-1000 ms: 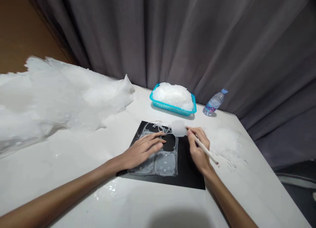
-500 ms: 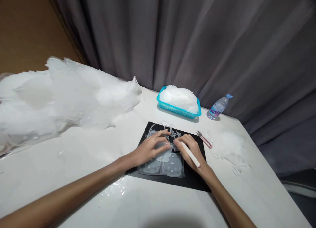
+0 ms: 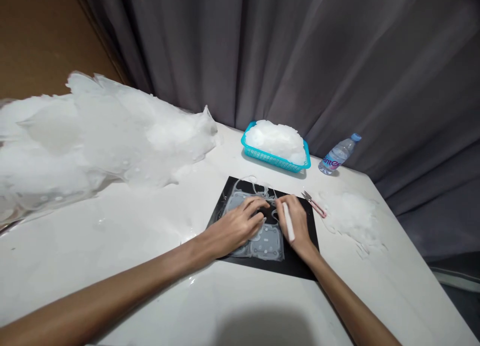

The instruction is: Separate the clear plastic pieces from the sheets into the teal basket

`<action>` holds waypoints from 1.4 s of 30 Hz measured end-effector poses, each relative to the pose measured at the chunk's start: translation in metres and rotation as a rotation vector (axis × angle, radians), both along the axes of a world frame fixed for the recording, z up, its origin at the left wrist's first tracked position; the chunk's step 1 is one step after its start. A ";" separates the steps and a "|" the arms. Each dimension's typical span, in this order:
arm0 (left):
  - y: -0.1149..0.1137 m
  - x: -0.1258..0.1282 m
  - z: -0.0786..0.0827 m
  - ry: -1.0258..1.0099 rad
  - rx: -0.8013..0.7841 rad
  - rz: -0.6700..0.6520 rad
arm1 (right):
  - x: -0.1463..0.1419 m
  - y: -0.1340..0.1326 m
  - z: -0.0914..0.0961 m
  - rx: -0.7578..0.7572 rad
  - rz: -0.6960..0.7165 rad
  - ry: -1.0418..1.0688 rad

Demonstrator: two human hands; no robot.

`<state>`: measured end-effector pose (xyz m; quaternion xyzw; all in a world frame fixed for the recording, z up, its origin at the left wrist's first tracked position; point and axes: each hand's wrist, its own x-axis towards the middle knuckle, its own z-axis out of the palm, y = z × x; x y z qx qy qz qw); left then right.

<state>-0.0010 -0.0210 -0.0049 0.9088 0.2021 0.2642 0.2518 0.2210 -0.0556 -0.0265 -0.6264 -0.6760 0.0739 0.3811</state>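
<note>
My left hand (image 3: 240,225) rests on a translucent moulded plastic sheet (image 3: 267,243), fingers bent and slightly apart over its middle. The sheet has rounded square panels with small dots, and loose thin strips (image 3: 258,190) curl at its far edge. Beneath lies a black mat (image 3: 296,266). My right hand (image 3: 298,221) is closed around a slim white pen-like tool (image 3: 288,222), its back end pointing toward me. The tool's tip is hidden by my fingers, close to the strips right of my left hand.
Small pink-handled thread snips (image 3: 315,205) lie right of the mat, beside a pile of clear scraps (image 3: 352,218). Behind stand a blue basket (image 3: 275,161) heaped with white pieces and a water bottle (image 3: 337,156). A large heap of translucent sheets (image 3: 112,136) covers the left.
My right hand has shifted slightly, and the white tool stands more upright in it. My left hand's fingers are more bent. The sheet's far strips have changed shape, and the view has tilted a little.
</note>
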 end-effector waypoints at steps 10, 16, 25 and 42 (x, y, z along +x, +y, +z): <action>0.012 -0.010 0.015 -0.107 -0.710 0.053 | 0.035 -0.010 0.001 0.133 -0.077 -0.038; 0.006 -0.008 0.017 -0.206 -0.921 -0.015 | 0.025 -0.021 0.002 0.209 0.069 -0.172; 0.003 -0.011 0.018 -0.166 -0.875 -0.047 | 0.027 -0.017 0.003 0.227 0.001 -0.157; 0.004 -0.011 0.027 -0.165 -0.804 0.082 | 0.029 -0.017 -0.002 0.247 -0.140 -0.186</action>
